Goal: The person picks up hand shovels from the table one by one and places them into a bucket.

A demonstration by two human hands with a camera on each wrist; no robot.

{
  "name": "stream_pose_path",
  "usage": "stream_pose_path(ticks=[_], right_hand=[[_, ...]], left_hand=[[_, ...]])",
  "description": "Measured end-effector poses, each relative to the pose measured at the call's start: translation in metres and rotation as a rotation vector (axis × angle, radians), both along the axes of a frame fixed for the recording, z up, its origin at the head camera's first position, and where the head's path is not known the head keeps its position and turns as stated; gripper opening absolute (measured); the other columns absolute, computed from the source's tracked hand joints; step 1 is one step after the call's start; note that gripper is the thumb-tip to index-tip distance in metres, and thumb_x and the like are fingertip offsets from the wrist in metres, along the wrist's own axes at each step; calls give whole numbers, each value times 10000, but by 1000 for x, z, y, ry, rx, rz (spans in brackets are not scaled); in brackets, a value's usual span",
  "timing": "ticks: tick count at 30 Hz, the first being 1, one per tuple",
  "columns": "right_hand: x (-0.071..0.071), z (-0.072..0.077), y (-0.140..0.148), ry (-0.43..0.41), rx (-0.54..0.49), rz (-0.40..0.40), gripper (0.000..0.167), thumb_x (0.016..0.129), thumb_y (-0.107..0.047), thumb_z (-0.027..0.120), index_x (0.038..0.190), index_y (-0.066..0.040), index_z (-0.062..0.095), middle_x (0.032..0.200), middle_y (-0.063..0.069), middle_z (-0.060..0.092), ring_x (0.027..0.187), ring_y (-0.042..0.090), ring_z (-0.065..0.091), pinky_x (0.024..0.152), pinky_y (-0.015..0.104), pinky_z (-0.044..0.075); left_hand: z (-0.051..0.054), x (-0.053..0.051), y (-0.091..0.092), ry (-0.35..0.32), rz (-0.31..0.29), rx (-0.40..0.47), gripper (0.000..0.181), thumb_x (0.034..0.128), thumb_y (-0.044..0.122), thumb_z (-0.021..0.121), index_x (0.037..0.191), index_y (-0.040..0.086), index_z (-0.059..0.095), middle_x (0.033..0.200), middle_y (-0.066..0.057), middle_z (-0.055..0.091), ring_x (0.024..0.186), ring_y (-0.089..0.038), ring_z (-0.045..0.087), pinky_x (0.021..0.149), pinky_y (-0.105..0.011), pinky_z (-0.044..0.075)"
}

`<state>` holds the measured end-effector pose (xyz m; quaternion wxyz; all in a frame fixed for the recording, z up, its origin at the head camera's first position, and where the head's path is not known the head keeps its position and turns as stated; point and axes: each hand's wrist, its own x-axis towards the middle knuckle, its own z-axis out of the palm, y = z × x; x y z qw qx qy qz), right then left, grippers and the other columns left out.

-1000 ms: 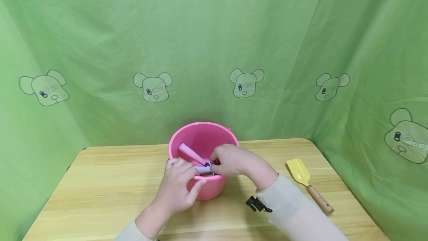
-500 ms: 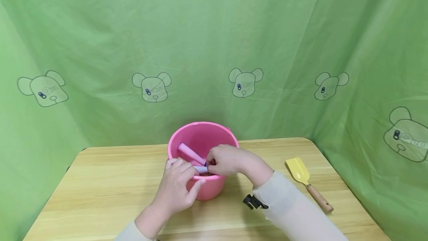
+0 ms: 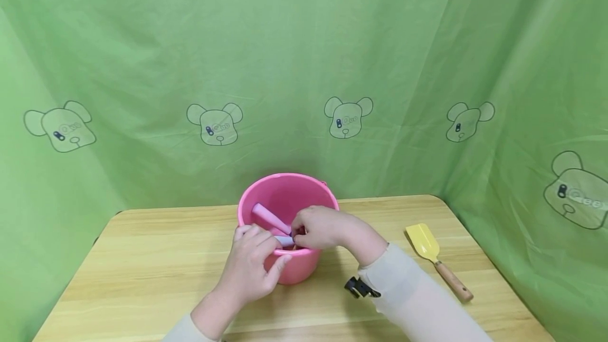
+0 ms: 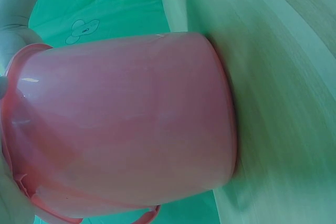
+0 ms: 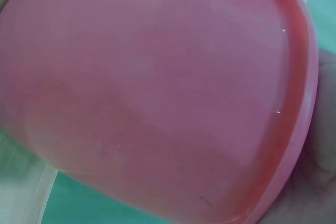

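A pink bucket (image 3: pixel 296 268) stands upright on the table, its outer wall filling much of both wrist views. At its near-left rim my left hand (image 3: pixel 252 265) grips, fingers over the edge and thumb outside. My right hand (image 3: pixel 325 227) reaches over the right rim, fingers bent downward inside. Two tapered handle-like pieces lie in the bucket: a pink one (image 3: pixel 272 219) leaning on the left wall and a lavender one (image 3: pixel 286 240) near the front rim. The right fingertips are at the inner ends of these pieces; whether they pinch anything is hidden.
To the right on the wooden table (image 3: pixel 142 257) lies a small yellow shovel (image 3: pixel 424 241) with a wooden handle. Green cloth (image 3: pixel 285 41) printed with bear heads hangs behind and at both sides. A black buckle (image 3: pixel 362 287) hangs from the right sleeve.
My right hand has shifted slightly left inside the bucket, now covering more of the pieces' inner ends. The left hand keeps its grip on the rim.
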<state>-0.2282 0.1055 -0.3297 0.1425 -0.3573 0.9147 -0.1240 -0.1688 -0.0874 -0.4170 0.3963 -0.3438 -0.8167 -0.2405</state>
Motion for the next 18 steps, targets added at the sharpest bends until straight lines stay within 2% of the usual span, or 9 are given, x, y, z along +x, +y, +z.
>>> stream_pose_path(ticks=[11,18], right_hand=[[0,0,0,21,-5,20,188,906,-199,644,728,-259,660,686,-104,564,680,73,507,672,288,449],[-1,-1,-1,21,-10,25,170,906,-192,647,746,-247,670,694,-102,565,682,77,512,675,289,451]], left_hand=[[0,0,0,-32,2,-5,342,999,445,486,837,185,636,835,99,643,823,-138,550,849,-384,352],[0,0,0,-23,0,-3,350,996,433,497,849,162,661,848,97,649,825,-138,549,844,-387,354]])
